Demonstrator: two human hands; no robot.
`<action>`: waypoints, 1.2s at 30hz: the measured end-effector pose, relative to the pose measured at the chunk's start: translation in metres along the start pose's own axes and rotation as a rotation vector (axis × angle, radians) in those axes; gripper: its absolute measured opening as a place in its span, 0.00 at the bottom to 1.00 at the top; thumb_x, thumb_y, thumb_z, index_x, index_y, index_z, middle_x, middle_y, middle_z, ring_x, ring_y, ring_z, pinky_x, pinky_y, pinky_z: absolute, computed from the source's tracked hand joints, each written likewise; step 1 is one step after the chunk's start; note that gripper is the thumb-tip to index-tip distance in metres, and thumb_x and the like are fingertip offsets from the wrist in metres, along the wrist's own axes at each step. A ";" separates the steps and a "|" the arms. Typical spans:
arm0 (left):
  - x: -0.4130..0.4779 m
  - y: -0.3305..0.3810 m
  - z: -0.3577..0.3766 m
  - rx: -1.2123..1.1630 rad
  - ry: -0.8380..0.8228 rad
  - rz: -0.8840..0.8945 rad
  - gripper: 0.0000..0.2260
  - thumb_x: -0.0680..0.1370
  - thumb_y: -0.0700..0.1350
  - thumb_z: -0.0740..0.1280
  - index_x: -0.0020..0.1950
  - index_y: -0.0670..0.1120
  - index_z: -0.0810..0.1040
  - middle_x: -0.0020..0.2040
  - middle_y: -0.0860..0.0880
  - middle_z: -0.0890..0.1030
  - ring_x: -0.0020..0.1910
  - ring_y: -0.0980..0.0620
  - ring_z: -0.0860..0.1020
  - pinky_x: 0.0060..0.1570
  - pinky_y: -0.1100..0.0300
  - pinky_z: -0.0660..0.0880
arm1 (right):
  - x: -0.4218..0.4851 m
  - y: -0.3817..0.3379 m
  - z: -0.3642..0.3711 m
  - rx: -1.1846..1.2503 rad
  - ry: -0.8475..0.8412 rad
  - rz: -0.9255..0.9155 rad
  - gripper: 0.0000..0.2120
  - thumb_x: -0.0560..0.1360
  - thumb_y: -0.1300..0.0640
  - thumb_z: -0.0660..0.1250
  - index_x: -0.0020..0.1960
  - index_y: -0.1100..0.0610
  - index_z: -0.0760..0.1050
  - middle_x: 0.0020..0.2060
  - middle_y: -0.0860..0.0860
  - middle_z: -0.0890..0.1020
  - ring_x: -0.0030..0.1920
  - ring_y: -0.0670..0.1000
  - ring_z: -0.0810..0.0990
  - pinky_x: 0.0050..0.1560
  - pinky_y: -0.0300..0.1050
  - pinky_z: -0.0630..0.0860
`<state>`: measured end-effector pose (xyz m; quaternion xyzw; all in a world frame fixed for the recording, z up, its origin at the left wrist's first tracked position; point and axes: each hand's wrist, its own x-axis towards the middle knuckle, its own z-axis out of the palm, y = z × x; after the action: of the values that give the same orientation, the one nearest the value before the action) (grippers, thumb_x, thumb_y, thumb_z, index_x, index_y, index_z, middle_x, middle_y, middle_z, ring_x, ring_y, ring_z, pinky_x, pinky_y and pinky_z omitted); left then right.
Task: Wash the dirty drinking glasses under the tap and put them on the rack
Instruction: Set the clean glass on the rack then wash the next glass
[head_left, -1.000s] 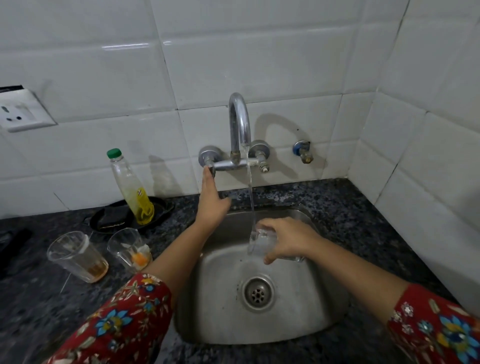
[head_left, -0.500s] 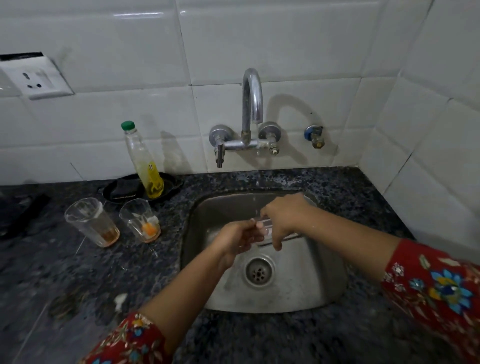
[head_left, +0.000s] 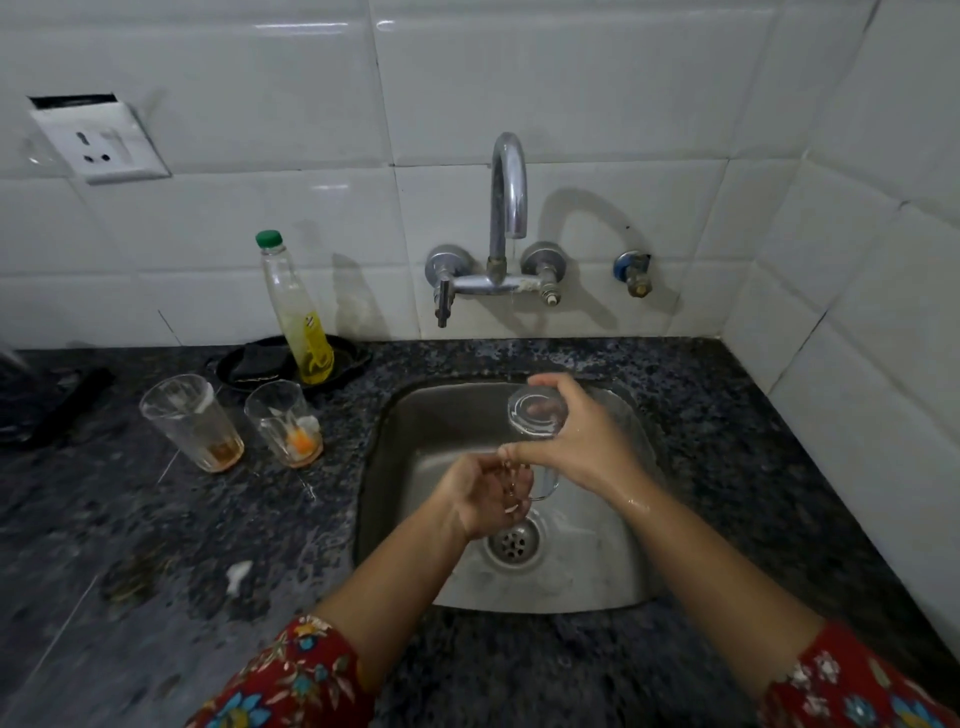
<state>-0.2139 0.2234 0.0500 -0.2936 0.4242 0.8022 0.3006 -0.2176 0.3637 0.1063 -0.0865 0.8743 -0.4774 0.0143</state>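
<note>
Over the steel sink, my right hand grips a clear drinking glass by its side, tilted so its base faces up toward me. My left hand is palm up below it, fingers curled at the glass's mouth. The tap above only drips. Two dirty glasses stand on the counter to the left: one with brown dregs, the other with orange residue. No rack is in view.
A dish soap bottle with a green cap stands in a black dish behind the dirty glasses. The drain lies under my left hand. A wall socket sits at upper left. The dark granite counter is wet.
My left hand left the tap handle and came down to the glass's mouth. The water stream has stopped. The glass has tipped so its base is now up.
</note>
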 end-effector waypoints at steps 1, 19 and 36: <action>0.001 -0.004 0.000 -0.004 0.023 0.006 0.17 0.80 0.44 0.54 0.34 0.45 0.75 0.27 0.48 0.77 0.25 0.53 0.77 0.40 0.58 0.66 | -0.004 0.009 0.009 0.075 0.037 0.004 0.39 0.52 0.43 0.81 0.60 0.41 0.69 0.49 0.45 0.81 0.50 0.45 0.81 0.53 0.47 0.79; -0.095 0.088 -0.107 0.287 0.302 0.745 0.08 0.81 0.46 0.62 0.51 0.47 0.81 0.46 0.48 0.84 0.38 0.54 0.79 0.41 0.61 0.72 | 0.035 -0.083 0.095 1.343 -0.024 0.663 0.10 0.69 0.47 0.72 0.36 0.51 0.77 0.47 0.49 0.82 0.47 0.51 0.78 0.46 0.46 0.72; -0.235 0.220 -0.463 0.108 0.547 0.788 0.11 0.82 0.45 0.59 0.52 0.47 0.81 0.41 0.54 0.85 0.42 0.53 0.80 0.45 0.60 0.72 | 0.121 -0.301 0.440 1.027 -0.370 0.597 0.08 0.68 0.55 0.74 0.44 0.55 0.79 0.40 0.47 0.78 0.42 0.47 0.75 0.49 0.44 0.71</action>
<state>-0.1230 -0.3291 0.1155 -0.2949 0.6077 0.7251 -0.1340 -0.2484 -0.1818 0.1263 0.0984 0.5024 -0.7895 0.3385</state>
